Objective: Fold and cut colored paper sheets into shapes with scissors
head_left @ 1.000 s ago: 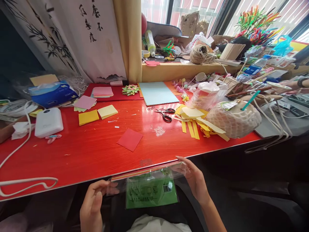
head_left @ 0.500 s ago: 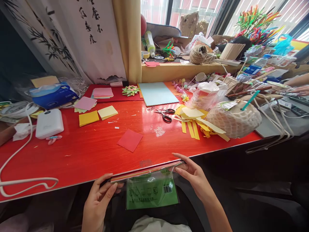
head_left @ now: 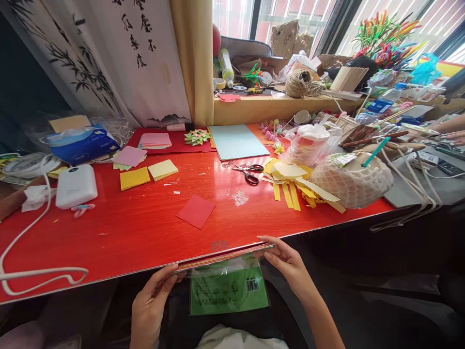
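My left hand (head_left: 150,305) and my right hand (head_left: 285,264) hold a clear plastic packet of coloured paper (head_left: 227,286) between them, just below the front edge of the red table (head_left: 138,228). Each hand pinches one end of the packet's top edge, where a thin stack of coloured sheets (head_left: 221,256) shows edge-on. A green label with a barcode fills the packet's lower part. A red paper square (head_left: 196,211) lies on the table just beyond the packet.
Scissors (head_left: 249,172), yellow paper strips (head_left: 294,186), a net-wrapped round object (head_left: 350,182), a light blue sheet (head_left: 236,140), stacks of coloured squares (head_left: 147,169) and a white device (head_left: 76,185) with a cable lie on the table. Another person's arm (head_left: 452,128) shows at the far right.
Both hands drew the packet's top edge up closer to the table edge and pinched it flatter. My left hand shifted right and its fingers closed onto the packet.
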### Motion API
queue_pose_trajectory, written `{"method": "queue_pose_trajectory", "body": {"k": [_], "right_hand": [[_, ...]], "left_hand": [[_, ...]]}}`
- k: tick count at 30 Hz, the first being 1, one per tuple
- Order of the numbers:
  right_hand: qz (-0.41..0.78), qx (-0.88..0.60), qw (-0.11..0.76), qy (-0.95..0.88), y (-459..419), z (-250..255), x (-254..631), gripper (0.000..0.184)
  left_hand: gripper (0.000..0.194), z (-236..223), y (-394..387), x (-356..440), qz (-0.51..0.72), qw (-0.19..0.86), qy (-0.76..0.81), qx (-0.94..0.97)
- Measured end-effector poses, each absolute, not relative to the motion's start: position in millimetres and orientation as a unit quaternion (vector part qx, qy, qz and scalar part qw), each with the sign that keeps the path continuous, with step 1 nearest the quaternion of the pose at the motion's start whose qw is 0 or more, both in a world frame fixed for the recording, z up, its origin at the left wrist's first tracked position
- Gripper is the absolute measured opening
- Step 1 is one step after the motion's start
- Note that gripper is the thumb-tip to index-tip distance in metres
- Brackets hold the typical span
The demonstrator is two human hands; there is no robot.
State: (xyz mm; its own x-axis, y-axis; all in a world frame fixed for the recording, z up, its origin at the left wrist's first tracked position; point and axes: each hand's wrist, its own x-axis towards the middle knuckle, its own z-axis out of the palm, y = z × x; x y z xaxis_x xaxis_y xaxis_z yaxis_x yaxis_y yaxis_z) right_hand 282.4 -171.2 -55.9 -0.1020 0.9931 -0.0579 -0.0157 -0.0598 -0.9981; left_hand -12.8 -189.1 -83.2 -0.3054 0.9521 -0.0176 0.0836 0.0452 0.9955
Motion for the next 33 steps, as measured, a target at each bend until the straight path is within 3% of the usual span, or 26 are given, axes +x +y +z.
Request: {"method": "queue_pose_trajectory", "body": {"k": [12,19,24,29,33], "right_hand": [[0.446,-0.505,0.438,-0.596,-173,-64,283,0.033],[0.314,-0.538,0.411,-0.665,-170,-66,286,0.03],[0.114,-0.596,0.363,-0.707,-162,-74,296,0.044],[0.01,-0.599,0.299,-0.743,-163,-78,297,0.048],[0.019,-0.638,0.29,-0.713,-169,-81,305,0.053]], "left_hand": [[0.031,-102,-192,-13,0.5,0.292,0.662,0.476],[0.039,-121,-181,-25,0.457,0.013,0.62,0.638],[0.048,-123,-164,-36,0.411,-0.192,0.566,0.689],[0.049,-118,-163,-23,0.397,-0.123,0.566,0.712],[0.048,-101,-178,-6,0.45,-0.109,0.449,0.764]]}}
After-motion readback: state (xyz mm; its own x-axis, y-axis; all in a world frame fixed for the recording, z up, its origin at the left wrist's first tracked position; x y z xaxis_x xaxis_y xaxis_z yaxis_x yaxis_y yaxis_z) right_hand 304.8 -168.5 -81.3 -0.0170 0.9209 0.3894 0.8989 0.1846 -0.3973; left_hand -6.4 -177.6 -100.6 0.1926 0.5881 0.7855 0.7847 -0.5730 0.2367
